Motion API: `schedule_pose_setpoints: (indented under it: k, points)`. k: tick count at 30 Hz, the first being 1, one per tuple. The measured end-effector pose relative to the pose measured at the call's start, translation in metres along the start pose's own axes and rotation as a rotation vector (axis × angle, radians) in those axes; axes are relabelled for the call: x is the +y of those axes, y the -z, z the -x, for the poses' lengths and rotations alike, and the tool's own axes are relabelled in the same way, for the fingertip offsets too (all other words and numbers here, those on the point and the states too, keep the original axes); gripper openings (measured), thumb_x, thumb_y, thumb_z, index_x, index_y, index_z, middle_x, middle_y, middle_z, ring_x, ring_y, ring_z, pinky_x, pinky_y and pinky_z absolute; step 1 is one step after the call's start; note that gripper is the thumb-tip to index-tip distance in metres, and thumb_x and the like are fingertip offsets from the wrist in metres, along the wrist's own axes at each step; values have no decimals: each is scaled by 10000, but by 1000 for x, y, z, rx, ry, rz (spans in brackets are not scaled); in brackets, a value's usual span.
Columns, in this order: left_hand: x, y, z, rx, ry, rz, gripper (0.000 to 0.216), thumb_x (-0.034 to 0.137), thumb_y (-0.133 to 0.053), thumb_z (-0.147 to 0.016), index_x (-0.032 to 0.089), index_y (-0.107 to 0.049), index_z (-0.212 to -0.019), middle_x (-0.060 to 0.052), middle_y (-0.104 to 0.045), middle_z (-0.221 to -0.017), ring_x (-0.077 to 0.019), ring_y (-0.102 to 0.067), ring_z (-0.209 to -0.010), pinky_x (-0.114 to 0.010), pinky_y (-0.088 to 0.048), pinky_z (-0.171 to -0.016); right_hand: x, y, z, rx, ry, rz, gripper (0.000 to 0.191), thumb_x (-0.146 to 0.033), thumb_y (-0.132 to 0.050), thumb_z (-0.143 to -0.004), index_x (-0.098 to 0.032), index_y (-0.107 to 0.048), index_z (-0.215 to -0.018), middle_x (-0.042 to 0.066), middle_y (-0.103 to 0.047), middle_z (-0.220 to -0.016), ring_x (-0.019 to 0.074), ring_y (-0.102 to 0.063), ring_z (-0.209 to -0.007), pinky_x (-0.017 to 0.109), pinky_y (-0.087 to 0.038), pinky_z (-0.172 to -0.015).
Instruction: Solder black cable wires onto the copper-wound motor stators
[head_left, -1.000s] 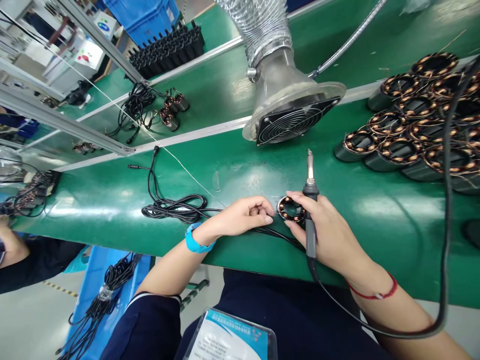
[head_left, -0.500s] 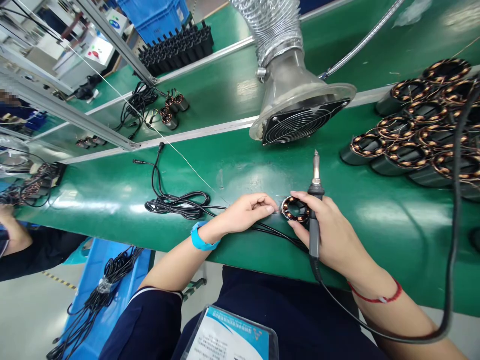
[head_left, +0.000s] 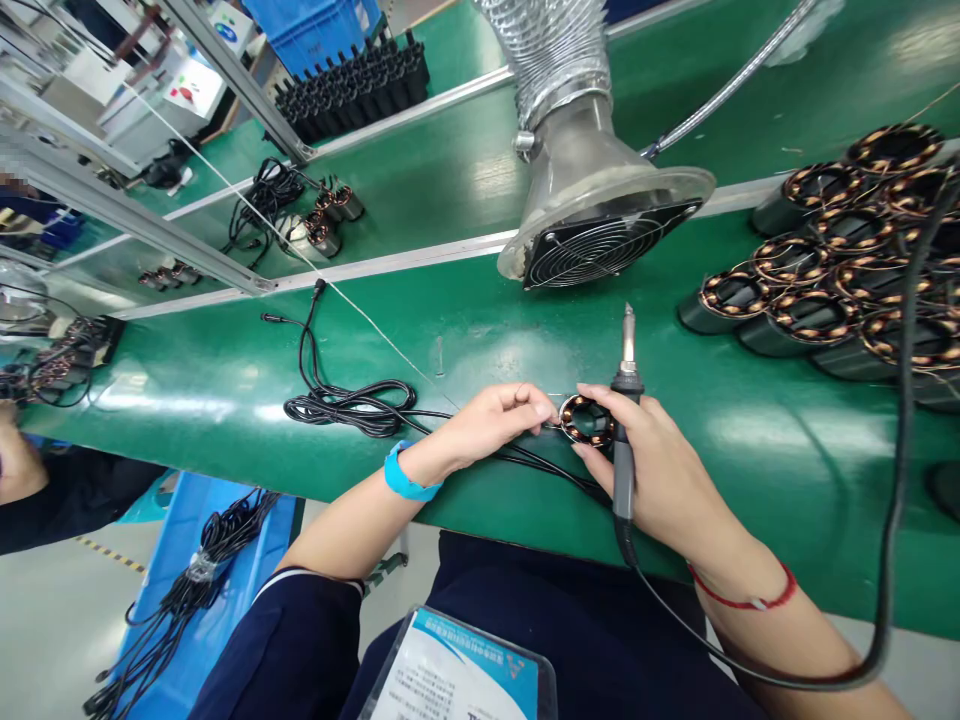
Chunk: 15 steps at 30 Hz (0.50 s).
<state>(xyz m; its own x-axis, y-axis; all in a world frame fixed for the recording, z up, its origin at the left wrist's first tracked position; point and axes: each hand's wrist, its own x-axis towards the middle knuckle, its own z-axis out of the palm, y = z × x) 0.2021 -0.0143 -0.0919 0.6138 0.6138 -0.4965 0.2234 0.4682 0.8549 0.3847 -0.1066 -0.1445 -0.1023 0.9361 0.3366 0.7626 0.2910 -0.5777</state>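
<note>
My right hand [head_left: 664,465] is closed round a motor stator [head_left: 586,421] with copper windings, its open end facing up. The same hand also holds a soldering iron [head_left: 624,455], its metal tip pointing away from me over the bench. To the left of the stator, my left hand [head_left: 510,415] pinches a thin wire lead [head_left: 553,426] at the stator's edge. Its fingertips partly hide that lead. A black cable [head_left: 517,455] runs beneath my left wrist toward the stator, joined to a coiled bundle [head_left: 352,408] on the green bench.
A fume extractor hood [head_left: 600,220] hangs beyond my hands. Several wound stators [head_left: 802,315] stand at the right, near the iron's looping cord [head_left: 904,400]. A blue bin [head_left: 225,590] with cables sits lower left. Another person's arm [head_left: 22,470] is at the far left.
Both hands keep their hold, with the stator and iron shifted very slightly left in view. Across the rail at upper left, a blurred pale shape now appears beside the small stators.
</note>
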Motion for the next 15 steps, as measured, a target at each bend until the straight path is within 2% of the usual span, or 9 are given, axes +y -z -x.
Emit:
schedule_pose_setpoints:
  k: [5,10,12,15]
  points:
    - [-9,4,7,-64,-11,-97,216,330,-697,-807,128,-659,-741,-4,-614,-732,-85,-486,-685,-231,-405,-707,-2,0,-1,12,-6,-15,498,-306,-558,-921,-246,-425,-1397,104,-652,-1153,262,-638,-976,418,-559,-809]
    - [-15,8,5,-223,-19,-188,126,231,-661,-833,131,-720,-785,-37,-680,-824,-112,-556,-757,-252,-454,-771,0,1,0,-4,-18,-29,491,-313,-548,-925,-249,-423,-1396,110,-653,-1177,270,-648,-995,438,-554,-829]
    - [-15,9,7,-241,-77,-336,127,219,-631,-866,135,-723,-838,-38,-667,-853,-115,-566,-771,-255,-459,-775,2,3,0,-17,-8,-30,498,-319,-532,-934,-254,-401,-1410,112,-659,-1180,274,-655,-987,455,-550,-838]
    - [-17,7,10,-183,-196,-730,170,232,-613,-895,151,-689,-1024,-62,-638,-995,-152,-584,-878,-278,-456,-809,6,7,1,7,-8,-36,553,-294,-513,-934,-292,-332,-1458,117,-636,-1266,308,-639,-1102,527,-522,-919]
